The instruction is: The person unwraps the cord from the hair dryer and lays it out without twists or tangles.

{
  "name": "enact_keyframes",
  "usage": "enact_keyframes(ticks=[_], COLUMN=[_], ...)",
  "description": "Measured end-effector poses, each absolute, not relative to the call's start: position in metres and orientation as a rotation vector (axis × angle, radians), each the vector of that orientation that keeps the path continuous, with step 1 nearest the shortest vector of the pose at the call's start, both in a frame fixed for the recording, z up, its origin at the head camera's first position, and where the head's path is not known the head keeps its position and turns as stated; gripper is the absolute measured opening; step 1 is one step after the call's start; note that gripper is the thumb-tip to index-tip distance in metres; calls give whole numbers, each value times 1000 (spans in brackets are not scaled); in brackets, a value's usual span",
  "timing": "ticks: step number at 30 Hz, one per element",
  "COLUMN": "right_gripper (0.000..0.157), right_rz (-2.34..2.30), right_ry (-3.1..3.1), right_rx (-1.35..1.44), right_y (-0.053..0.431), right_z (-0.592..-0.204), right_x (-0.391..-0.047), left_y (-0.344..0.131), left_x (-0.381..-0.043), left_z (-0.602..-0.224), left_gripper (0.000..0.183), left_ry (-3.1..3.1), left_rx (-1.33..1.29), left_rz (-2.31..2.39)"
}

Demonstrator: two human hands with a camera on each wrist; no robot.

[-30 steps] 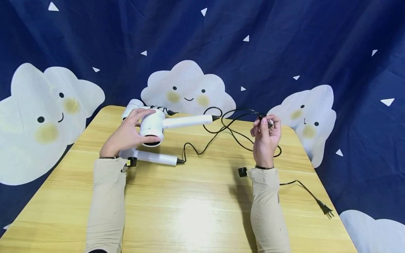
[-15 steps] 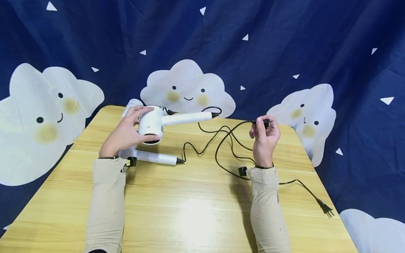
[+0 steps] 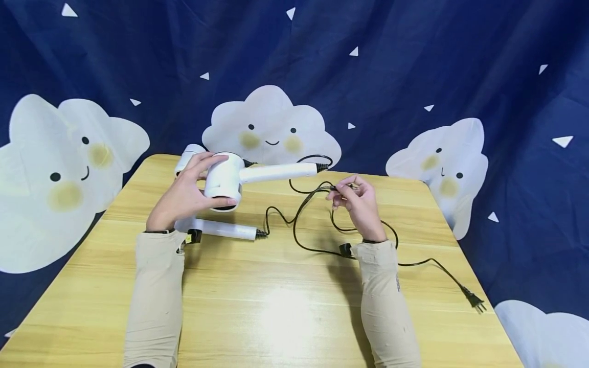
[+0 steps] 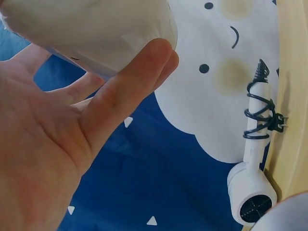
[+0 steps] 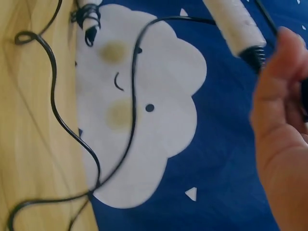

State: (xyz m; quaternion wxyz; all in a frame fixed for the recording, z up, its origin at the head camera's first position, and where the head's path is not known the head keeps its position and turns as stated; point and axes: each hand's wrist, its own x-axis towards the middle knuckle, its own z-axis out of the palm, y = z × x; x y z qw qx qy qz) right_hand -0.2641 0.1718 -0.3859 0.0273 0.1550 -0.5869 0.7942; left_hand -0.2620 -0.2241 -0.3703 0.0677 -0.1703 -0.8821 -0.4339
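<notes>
My left hand (image 3: pixel 179 199) grips a white hair dryer (image 3: pixel 280 173) by its round head, above the table, with the handle pointing right. In the left wrist view the fingers spread along the head's side. My right hand (image 3: pixel 362 204) pinches a black cord near its plug end, just right of the handle's tip; its fingers partly hide the plug. A second white hair dryer (image 3: pixel 227 229) lies on the table below, its head hidden behind the left hand. Behind it lies a third hair dryer (image 4: pixel 252 192), its cord wrapped round the handle.
Loose black cord (image 3: pixel 317 250) loops and crosses over the middle of the wooden table (image 3: pixel 257 317). A two-pin plug (image 3: pixel 474 300) lies near the right edge. A dark blue curtain (image 3: pixel 391 76) with cloud shapes hangs behind the table.
My right hand has moved left and slightly down with the cord, closer to the handle's tip. The cord loops have shifted left. My left hand still holds the hair dryer, nearly unmoved.
</notes>
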Motion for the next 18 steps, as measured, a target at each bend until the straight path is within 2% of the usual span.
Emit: enact_keyframes(ticks=[7,15,18], right_gripper=[4,7,12], right_rz=[2599,2760,2738], right_ry=[-2043,-1990,-2015], right_rx=[485,500,476], right_y=[162,151,150], right_z=[-398,-405,-405], right_x=[-269,-271,-271], left_y=[-218,-212,-211], left_x=[-257,-254,-252], left_z=[-363,-360,-359], left_gripper=[96,96,95], left_ry=[-2672,-2642,-2633], left_rx=[-549,-659,-706], left_rz=[-1334,-1365,-1367])
